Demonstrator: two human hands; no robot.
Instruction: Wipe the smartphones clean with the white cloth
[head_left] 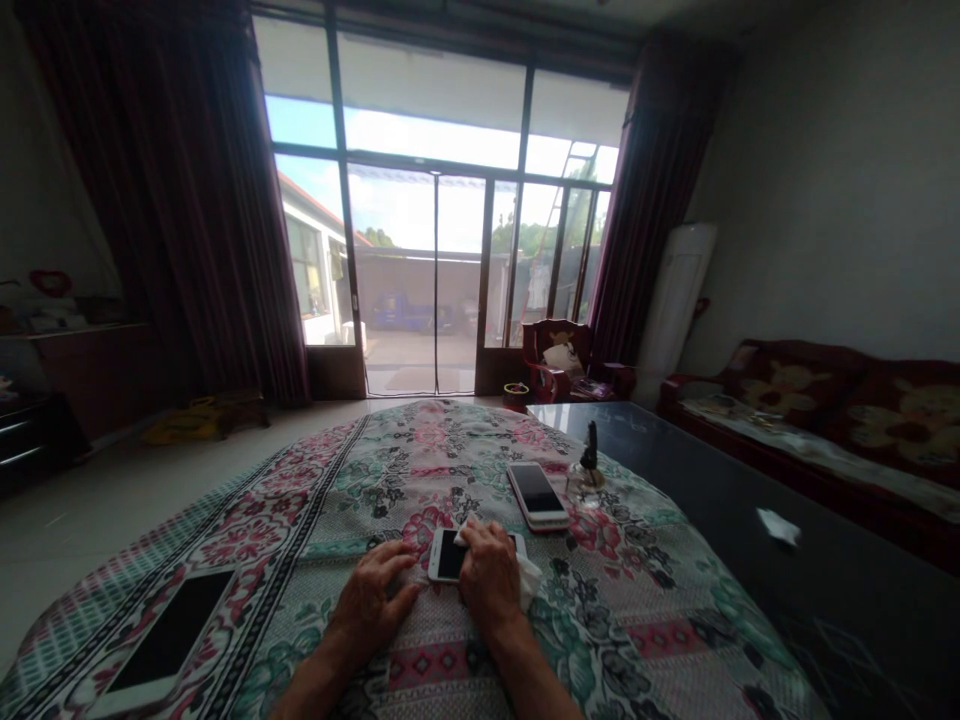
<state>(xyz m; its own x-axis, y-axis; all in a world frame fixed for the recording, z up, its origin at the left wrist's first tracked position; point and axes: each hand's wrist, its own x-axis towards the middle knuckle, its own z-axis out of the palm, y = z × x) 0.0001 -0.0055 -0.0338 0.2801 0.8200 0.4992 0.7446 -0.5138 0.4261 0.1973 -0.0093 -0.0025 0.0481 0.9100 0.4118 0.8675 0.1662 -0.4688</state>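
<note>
A small white phone lies screen up on the flowered cloth right before me. My right hand rests on top of it, fingers closed on a white tissue pressed against the screen. My left hand lies flat on the cloth just left of the phone, fingers spread, fingertips close to the phone's edge. A larger white phone lies a little farther off to the right. A big white tablet lies at the near left of the cloth.
A small glass bottle with a dark top stands beside the larger phone. A dark glass table with a scrap of white paper runs along the right. A sofa lines the right wall.
</note>
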